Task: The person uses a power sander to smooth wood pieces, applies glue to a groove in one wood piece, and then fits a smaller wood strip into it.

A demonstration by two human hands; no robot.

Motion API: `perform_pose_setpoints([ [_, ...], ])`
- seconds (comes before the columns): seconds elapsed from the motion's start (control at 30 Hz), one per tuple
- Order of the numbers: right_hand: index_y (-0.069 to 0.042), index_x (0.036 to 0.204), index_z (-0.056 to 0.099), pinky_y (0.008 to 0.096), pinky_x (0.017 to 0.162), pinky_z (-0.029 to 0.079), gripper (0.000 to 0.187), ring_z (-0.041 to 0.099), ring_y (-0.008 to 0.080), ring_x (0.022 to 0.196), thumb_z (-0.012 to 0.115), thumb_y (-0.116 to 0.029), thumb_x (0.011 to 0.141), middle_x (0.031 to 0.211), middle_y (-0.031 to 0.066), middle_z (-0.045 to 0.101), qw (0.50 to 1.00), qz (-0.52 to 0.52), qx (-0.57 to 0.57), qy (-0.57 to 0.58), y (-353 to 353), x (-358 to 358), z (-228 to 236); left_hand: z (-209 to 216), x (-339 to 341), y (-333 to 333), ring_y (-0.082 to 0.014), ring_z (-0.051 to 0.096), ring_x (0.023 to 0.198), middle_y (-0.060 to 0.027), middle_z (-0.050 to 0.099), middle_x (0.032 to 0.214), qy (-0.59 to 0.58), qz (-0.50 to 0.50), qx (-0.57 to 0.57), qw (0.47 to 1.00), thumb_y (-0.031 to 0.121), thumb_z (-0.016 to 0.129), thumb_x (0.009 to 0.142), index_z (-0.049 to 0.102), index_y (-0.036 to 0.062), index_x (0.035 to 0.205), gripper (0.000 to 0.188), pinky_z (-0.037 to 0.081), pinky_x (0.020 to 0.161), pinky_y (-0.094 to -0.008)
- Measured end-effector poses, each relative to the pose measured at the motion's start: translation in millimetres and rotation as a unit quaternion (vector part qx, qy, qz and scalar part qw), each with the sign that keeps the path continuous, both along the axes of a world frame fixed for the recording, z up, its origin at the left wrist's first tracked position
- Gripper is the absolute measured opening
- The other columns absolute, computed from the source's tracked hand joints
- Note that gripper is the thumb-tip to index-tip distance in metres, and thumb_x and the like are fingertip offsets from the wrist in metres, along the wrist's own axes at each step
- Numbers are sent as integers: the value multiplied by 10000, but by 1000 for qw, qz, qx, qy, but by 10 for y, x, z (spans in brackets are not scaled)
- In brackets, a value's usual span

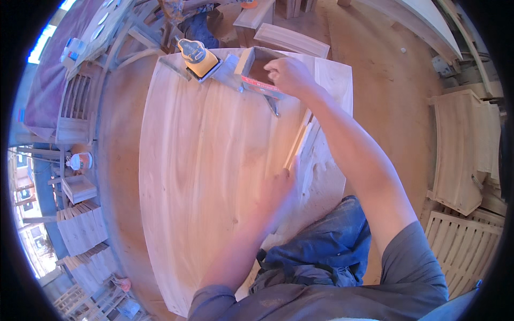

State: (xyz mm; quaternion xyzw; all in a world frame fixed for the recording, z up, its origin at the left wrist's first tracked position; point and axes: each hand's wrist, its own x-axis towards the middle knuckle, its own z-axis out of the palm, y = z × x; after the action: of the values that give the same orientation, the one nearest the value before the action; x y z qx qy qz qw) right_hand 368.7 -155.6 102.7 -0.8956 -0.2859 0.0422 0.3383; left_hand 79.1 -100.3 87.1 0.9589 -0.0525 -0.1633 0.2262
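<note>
At the far left, stacked slatted wooden pieces (80, 227) crowd the floor, leaving only a narrow strip of sawdust floor beside the one large curved wooden panel (209, 160), whose left edge bows outward. On the panel's far end sits one yellow sander (198, 58), just left of one open cardboard box (257, 72). The left hand (278, 195) lies blurred near the panel's right edge, beside a thin wooden strip (300, 140); whether its fingers are spread or curled cannot be told. The right hand (289, 75) reaches into the box, fingers curled over its rim. Rightward, bare floor opens before more slatted frames (463, 246).
</note>
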Motion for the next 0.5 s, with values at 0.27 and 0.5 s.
perform_pose_setpoints([
  [0.27, 7, 968, 780, 490, 904, 569, 197, 725, 406, 1020, 652, -58, 833, 1054, 261, 748, 974, 78, -201, 64, 574, 540, -504, 25, 42, 9, -396, 710, 840, -219, 692, 984, 26, 12, -54, 998, 47, 586, 874, 424, -6, 1531, 678, 577, 729, -505],
  [0.5, -23, 948, 784, 516, 813, 587, 216, 739, 409, 886, 663, -137, 810, 944, 218, 760, 995, 89, -34, -25, 535, 511, -444, -151, -82, 56, -391, 697, 816, -187, 676, 968, -22, 23, -67, 997, 51, 593, 845, 392, -1, 1560, 745, 571, 713, -503],
])
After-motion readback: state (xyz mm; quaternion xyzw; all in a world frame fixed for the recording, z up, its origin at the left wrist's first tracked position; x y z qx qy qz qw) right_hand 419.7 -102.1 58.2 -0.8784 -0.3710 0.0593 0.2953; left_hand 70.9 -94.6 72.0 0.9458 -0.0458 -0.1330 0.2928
